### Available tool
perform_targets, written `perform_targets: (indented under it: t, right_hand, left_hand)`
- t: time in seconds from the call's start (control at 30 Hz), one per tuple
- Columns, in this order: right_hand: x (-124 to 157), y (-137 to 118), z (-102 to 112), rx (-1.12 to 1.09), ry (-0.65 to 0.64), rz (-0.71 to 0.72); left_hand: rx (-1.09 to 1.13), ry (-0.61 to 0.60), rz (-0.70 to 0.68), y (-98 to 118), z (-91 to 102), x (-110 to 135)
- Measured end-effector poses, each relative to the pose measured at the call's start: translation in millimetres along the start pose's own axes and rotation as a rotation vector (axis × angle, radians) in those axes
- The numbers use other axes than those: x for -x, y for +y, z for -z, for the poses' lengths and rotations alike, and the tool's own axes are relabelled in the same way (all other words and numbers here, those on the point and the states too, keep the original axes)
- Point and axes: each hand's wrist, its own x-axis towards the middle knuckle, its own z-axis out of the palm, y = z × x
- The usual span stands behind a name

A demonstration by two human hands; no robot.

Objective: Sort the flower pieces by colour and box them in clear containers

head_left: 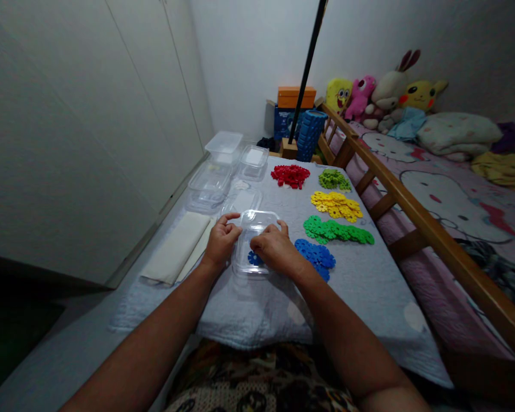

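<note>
A clear plastic container point(245, 268) stands on the cloth in front of me. My left hand point(224, 240) grips its left rim between thumb and fingers. Over the container's inside, my right hand point(275, 246) is closed, its fingertips pinched at a blue flower-shaped plastic disc point(254, 258); the hand partly hides what lies below. A pile of blue discs point(320, 256) spreads just right of that hand. Behind it lie a row of green discs point(339, 231), a yellow pile point(337, 206), a light green pile point(333, 179) and a heap of red pieces point(289, 175).
More clear containers point(210, 180) and lids point(242, 201) stand at the back left. A folded beige cloth point(175, 246) lies left of my left hand. A wooden bed rail point(405, 209) borders the table on the right. Behind stand a black pole point(304, 74) and a blue foam roller point(311, 134).
</note>
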Motion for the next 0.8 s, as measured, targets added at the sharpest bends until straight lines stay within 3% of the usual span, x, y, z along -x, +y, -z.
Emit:
perform_targets:
  t: [0.13,0.3,0.5,0.63,0.8]
  right_hand:
    - [1.8,6.5,4.1,-0.067,0.047,-0.017]
    - [22.7,46.8,22.5,-0.113,0.205,-0.190]
    - [66.0,91.7,27.1,0.018,0.094,-0.415]
    - [74.9,94.7,14.9,0.038,0.029,-0.441]
    - [71.5,92.2,8.8,-0.020,0.082,-0.414]
  left_hand:
    - [-0.005,-0.005,0.005,-2.1,1.2,-1.4]
    - [-0.016,-0.018,-0.002,-2.1,2.7,-1.9]
    - [-0.032,-0.017,-0.004,-3.5,2.8,-2.5]
    - [-0.029,-0.010,-0.006,-3.9,2.1,-2.5]
    - [-0.014,-0.006,0.010,-0.8,1.3,-0.8]
